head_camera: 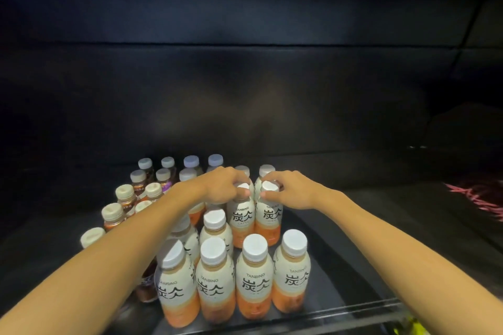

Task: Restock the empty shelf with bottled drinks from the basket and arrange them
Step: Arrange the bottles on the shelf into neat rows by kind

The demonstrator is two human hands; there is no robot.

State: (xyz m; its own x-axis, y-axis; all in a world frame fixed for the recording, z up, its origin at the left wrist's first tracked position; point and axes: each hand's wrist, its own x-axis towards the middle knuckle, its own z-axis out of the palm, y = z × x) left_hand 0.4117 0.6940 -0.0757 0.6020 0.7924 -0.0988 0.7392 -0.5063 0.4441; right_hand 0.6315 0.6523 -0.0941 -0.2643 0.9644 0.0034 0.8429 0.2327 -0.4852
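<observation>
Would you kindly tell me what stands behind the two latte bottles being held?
Behind the two latte bottles, gripped at the caps by the left hand and right hand, two more white caps show. Their bodies and anything further back are hidden.

Glossy plastic bottles (254,284) with smooth white caps (255,246) and printed cream-and-orange labels (252,283), on a dark matt shelf (340,198) edged by a clear plastic strip (353,310).

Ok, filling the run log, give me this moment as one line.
left hand: grips latte bottle cap | right hand: grips neighbouring latte bottle cap | both upright on shelf
</observation>
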